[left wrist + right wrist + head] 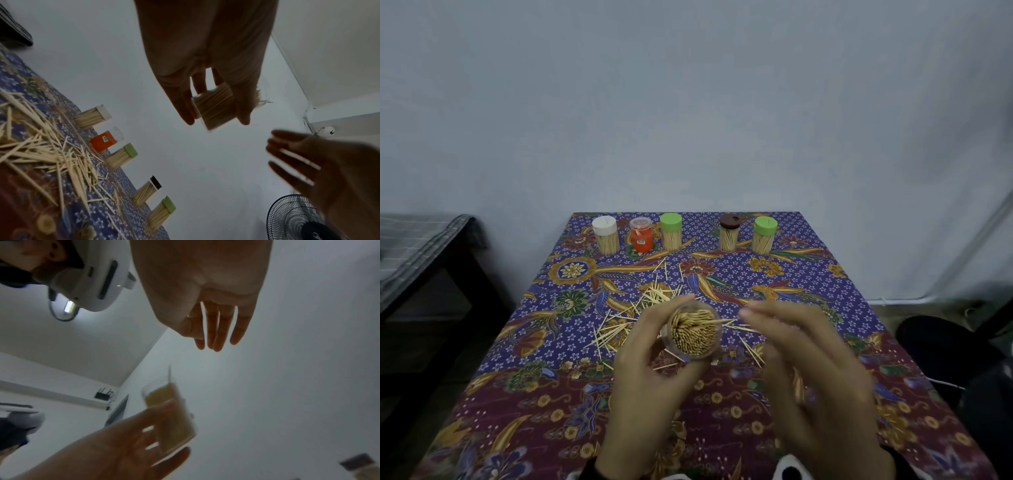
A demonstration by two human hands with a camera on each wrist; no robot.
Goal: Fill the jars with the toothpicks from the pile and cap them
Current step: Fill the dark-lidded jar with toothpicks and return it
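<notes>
My left hand (664, 342) grips a clear uncapped jar (695, 330), packed with upright toothpicks, above the patterned tablecloth (551, 394). One toothpick (720, 322) lies across the jar's mouth and pokes out to the right. My right hand (784, 335) hovers just right of the jar, blurred, with straight fingers (213, 331) holding nothing. The loose toothpick pile (640, 308) lies on the cloth beneath and beyond the jar. In the left wrist view the jar (216, 110) sits between thumb and fingers.
Five capped jars line the table's far edge: white cap (605, 234), orange jar (641, 234), green cap (671, 231), brown cap (729, 233), green cap (764, 234). A dark bench (421, 246) stands left. A fan (298, 219) stands off to the right.
</notes>
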